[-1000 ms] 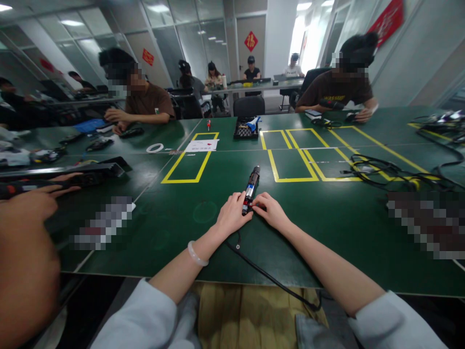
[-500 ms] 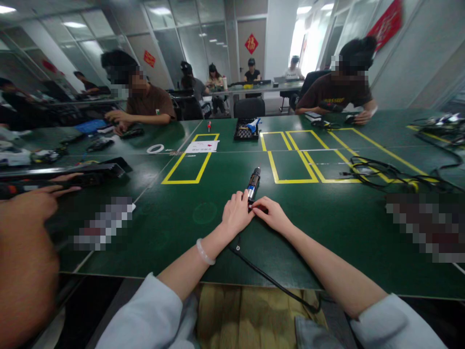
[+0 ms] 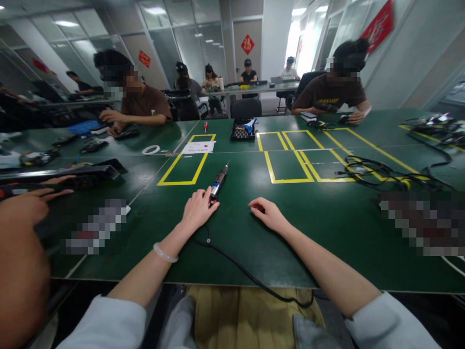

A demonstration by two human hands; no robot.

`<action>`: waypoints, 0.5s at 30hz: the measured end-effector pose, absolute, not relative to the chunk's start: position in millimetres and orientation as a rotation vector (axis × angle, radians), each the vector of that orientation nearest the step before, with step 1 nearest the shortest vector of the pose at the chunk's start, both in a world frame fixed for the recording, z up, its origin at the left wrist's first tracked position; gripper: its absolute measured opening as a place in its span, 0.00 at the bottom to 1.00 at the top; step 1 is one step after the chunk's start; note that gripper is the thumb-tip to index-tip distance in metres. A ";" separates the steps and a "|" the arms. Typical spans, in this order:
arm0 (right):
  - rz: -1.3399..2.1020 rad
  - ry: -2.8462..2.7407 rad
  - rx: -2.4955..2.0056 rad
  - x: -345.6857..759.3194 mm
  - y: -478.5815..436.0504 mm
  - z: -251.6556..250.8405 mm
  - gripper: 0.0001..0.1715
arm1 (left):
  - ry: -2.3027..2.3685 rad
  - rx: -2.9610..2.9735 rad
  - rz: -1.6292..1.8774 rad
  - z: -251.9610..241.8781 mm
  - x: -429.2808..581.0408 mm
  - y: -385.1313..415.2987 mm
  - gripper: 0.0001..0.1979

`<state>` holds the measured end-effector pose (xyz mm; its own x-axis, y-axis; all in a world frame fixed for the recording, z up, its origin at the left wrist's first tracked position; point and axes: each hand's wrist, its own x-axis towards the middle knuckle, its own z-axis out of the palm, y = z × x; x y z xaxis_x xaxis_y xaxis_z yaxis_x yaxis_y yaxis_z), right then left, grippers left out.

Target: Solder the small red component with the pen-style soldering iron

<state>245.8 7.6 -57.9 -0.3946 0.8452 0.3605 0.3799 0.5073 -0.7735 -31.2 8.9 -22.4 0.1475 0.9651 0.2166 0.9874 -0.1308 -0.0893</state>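
My left hand (image 3: 199, 208) is closed around the rear part of an electric screwdriver (image 3: 219, 183), dark with a blue and silver band. Its thin tip points away from me and to the right. A black cord (image 3: 243, 269) trails from beneath the hand across the green table and over the front edge. My right hand (image 3: 269, 213) rests on the table to the right, apart from the tool. Its fingers are curled toward the thumb, and whatever may be between them is too small or hidden to make out.
Yellow tape outlines (image 3: 290, 181) mark the green table (image 3: 232, 252). A black bit case (image 3: 242, 130) with a blue-and-white item stands farther back. White paper (image 3: 198, 147) and a tape roll (image 3: 150, 150) lie left, coiled cables (image 3: 370, 172) right. A co-worker's arm (image 3: 23, 242) reaches in at left.
My left hand has carried the electric screwdriver left, away from my right hand, and its cord has followed. Both hands were together at the tool before. The right hand has stayed nearly in place.
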 end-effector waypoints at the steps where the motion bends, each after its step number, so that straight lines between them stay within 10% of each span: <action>1: 0.783 -1.978 -1.009 245.8 7.7 -57.6 0.08 | -1.946 -2.181 -0.135 -21.9 -44.4 12.0 0.33; 15: 0.800 -2.021 -1.054 244.9 7.9 -55.2 0.07 | -2.284 -1.824 0.051 -14.1 -202.2 61.8 0.34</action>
